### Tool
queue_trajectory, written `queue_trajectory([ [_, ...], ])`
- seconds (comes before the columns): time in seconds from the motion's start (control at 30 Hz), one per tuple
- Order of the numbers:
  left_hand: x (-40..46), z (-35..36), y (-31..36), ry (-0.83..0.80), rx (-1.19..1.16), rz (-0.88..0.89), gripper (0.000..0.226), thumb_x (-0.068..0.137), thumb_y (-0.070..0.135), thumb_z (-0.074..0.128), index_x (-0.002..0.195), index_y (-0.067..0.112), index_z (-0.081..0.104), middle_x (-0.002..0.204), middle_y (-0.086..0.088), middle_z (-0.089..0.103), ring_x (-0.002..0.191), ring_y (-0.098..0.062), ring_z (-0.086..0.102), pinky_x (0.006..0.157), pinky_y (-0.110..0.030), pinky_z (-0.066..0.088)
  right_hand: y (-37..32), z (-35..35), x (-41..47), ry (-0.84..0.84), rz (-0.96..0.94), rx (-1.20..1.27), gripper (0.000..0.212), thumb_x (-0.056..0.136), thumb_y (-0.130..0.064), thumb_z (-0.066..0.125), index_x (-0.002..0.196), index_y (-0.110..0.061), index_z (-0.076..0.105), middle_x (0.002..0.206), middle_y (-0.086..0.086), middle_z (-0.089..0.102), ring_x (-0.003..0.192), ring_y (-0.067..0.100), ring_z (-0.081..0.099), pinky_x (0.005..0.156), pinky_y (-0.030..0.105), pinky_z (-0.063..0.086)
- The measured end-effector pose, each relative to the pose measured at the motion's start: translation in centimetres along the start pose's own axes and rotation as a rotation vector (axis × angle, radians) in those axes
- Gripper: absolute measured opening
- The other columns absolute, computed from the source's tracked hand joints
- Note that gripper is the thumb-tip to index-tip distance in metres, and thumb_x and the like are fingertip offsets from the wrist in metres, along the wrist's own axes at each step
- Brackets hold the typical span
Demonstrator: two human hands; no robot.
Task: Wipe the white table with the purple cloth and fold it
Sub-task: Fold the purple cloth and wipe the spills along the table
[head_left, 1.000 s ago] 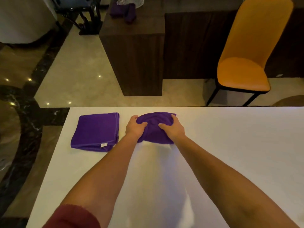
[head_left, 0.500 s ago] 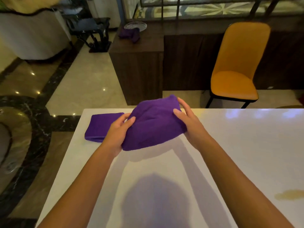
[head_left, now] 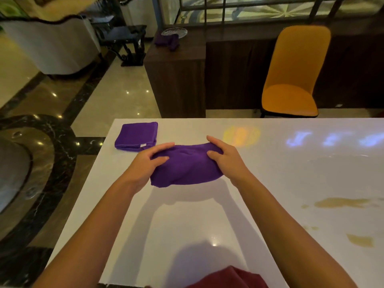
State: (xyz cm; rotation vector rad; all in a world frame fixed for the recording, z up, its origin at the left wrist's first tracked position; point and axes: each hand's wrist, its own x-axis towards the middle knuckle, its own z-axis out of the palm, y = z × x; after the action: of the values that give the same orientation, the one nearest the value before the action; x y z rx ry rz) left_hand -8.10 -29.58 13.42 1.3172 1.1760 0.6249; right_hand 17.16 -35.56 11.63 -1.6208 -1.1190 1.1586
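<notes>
The bunched purple terry cloth [head_left: 186,166] lies long axis left-right, left hand [head_left: 143,165] and right hand [head_left: 225,161] gripping opposite ends, brownish spill stains [head_left: 345,202] near-right on the glossy white table [head_left: 291,163].

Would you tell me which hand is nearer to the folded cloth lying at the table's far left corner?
Left. The left hand is just beside the folded cloth; the right hand is farther off, across the held cloth.
</notes>
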Motion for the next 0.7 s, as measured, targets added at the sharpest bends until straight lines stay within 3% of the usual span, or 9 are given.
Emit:
queue_trajectory([
  [0.13,-3.0,1.7,-2.9,-0.061,-0.032,-0.085,0.057,0.094,-0.003,0.064,0.131,0.039,0.069,0.129,0.015,0.069,0.120,-0.016,0.066,0.100,-0.042,0.057,2.0,-0.9,-3.3,-0.041,-0.005,-0.054,0.060,0.104,-0.017,0.062,0.156,-0.040,0.043,0.155,-0.004,0.048,0.130,0.019,0.054,0.096,0.033,0.059],
  [0.27,-5.4,3.7,-5.7,-0.070,0.061,-0.073,0.065,0.090,-0.004,0.068,0.141,0.037,0.061,0.129,0.016,0.069,0.114,-0.008,0.069,0.093,-0.026,0.058,4.0,-2.0,-6.9,-0.078,0.014,-0.058,0.064,0.099,-0.015,0.065,0.155,-0.040,0.045,0.151,-0.003,0.051,0.126,0.020,0.057,0.102,0.039,0.057],
  [0.33,-6.5,5.0,-7.0,-0.040,0.094,-0.051,0.056,0.094,0.000,0.068,0.136,0.037,0.064,0.129,0.016,0.068,0.113,0.000,0.067,0.091,-0.019,0.056,5.0,-2.5,-8.9,-0.050,0.030,-0.062,0.063,0.097,-0.016,0.065,0.153,-0.039,0.048,0.149,-0.004,0.054,0.124,0.019,0.059,0.102,0.036,0.056],
  [0.43,-7.8,7.0,-8.3,-0.070,0.121,-0.047,0.037,0.098,0.009,0.068,0.120,0.038,0.073,0.125,0.014,0.071,0.112,0.000,0.067,0.096,-0.021,0.055,6.5,-3.3,-11.9,0.031,0.053,-0.106,0.056,0.099,-0.023,0.064,0.152,-0.037,0.051,0.152,-0.006,0.055,0.129,0.016,0.055,0.106,0.032,0.049],
  [0.6,-10.4,10.7,-9.3,-0.142,0.164,0.008,0.031,0.101,0.009,0.063,0.117,0.032,0.076,0.119,0.013,0.073,0.107,0.004,0.068,0.081,-0.009,0.053,9.0,-5.2,-16.9,0.150,0.116,-0.246,0.056,0.102,-0.028,0.060,0.156,-0.037,0.046,0.155,-0.006,0.052,0.136,0.019,0.053,0.109,0.032,0.043],
  [0.63,-11.0,11.4,-9.4,-0.155,0.177,0.012,0.030,0.101,0.008,0.063,0.119,0.029,0.076,0.119,0.011,0.073,0.106,0.003,0.068,0.083,-0.011,0.053,9.5,-5.6,-17.9,0.179,0.138,-0.271,0.061,0.101,-0.025,0.060,0.158,-0.038,0.041,0.155,-0.004,0.053,0.132,0.020,0.054,0.106,0.031,0.044],
  [0.7,-12.1,12.8,-9.7,-0.187,0.197,0.000,0.029,0.101,0.008,0.062,0.120,0.025,0.076,0.121,0.010,0.071,0.111,0.000,0.065,0.088,-0.015,0.052,10.2,-6.2,-20.0,0.215,0.186,-0.337,0.071,0.099,-0.020,0.058,0.161,-0.040,0.030,0.147,0.002,0.059,0.108,0.016,0.061,0.094,0.029,0.048],
])
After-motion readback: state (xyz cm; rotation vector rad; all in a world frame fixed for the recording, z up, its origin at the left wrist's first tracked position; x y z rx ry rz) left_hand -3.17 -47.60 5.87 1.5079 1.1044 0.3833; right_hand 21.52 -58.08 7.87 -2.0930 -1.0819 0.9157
